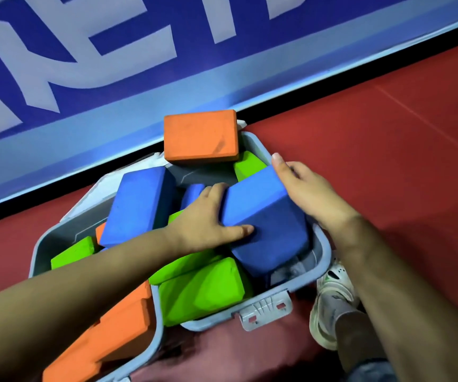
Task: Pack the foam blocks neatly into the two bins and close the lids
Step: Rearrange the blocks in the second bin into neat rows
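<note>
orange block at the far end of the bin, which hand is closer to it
Right. The right hand grips the dark blue block just right of and below the orange block; the left hand holds that block's nearer side, farther away.

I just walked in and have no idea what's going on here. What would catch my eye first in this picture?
Bright foam blocks, jumbled in a grey bin on the red floor. At the centre, the left hand and right hand grip a big blue block from both sides. An orange block perches at the bin's far edge, below a large blue banner with pale lettering.
</note>
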`<state>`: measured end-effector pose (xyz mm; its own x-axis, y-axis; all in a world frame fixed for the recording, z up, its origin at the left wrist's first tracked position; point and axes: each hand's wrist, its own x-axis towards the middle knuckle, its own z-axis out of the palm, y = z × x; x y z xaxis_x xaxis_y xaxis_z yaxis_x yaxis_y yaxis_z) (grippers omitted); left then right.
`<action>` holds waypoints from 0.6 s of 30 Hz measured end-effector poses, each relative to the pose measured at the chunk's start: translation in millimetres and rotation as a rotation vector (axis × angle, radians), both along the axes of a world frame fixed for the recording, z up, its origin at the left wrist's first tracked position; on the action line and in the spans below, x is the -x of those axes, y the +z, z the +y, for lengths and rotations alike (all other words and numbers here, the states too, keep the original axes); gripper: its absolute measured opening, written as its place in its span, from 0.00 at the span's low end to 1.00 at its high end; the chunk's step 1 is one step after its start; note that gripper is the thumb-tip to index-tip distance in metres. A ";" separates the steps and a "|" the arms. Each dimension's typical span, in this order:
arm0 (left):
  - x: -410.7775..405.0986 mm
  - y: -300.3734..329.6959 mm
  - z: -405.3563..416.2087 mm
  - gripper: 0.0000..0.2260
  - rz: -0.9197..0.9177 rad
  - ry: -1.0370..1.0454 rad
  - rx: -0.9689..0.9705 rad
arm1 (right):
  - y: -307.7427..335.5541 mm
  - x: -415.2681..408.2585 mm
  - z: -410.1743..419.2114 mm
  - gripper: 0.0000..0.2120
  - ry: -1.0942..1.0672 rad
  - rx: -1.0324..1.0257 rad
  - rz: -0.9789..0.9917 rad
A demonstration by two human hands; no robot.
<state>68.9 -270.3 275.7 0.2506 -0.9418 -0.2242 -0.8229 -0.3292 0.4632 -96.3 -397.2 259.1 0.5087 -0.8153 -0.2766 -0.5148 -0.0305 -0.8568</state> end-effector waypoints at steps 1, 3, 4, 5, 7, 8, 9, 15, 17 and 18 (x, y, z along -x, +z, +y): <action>0.2 -2.8 1.3 0.42 -0.023 -0.040 -0.018 | -1.9 0.3 -0.8 0.33 0.024 0.015 0.052; 1.5 -9.3 1.5 0.42 -0.028 -0.075 -0.094 | -6.8 1.2 -1.4 0.31 0.077 0.039 0.176; 2.5 -13.0 0.1 0.43 -0.040 -0.094 -0.137 | -9.8 0.9 -2.1 0.30 0.091 0.043 0.229; 3.6 -17.5 -1.9 0.44 -0.063 -0.122 -0.183 | -12.5 0.0 -3.0 0.29 0.104 0.042 0.278; 8.2 -27.1 -3.7 0.45 -0.149 -0.193 -0.274 | -18.6 -3.9 -3.8 0.29 0.141 0.019 0.385; 10.4 -32.3 -3.6 0.45 -0.211 -0.227 -0.304 | -21.4 -5.8 -2.9 0.30 0.163 0.008 0.436; 13.0 -36.6 -3.0 0.45 -0.276 -0.255 -0.326 | -24.0 -7.0 -2.1 0.30 0.181 0.006 0.476; 25.8 -55.3 -3.5 0.45 -0.622 -0.476 -0.546 | -36.2 -12.7 6.9 0.24 0.367 0.030 0.701; 34.6 -64.1 -7.3 0.40 -0.629 -0.578 -0.654 | -48.1 -11.6 18.5 0.22 0.546 0.047 0.827; 37.4 -67.7 -10.7 0.38 -0.610 -0.596 -0.705 | -54.7 -10.3 23.9 0.23 0.619 0.043 0.891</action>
<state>31.5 -281.0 208.0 0.0500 -0.6583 -0.7511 -0.9638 0.1654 -0.2092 -86.1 -373.3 204.4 0.4657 -0.5044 -0.7271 -0.8361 -0.5201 -0.1747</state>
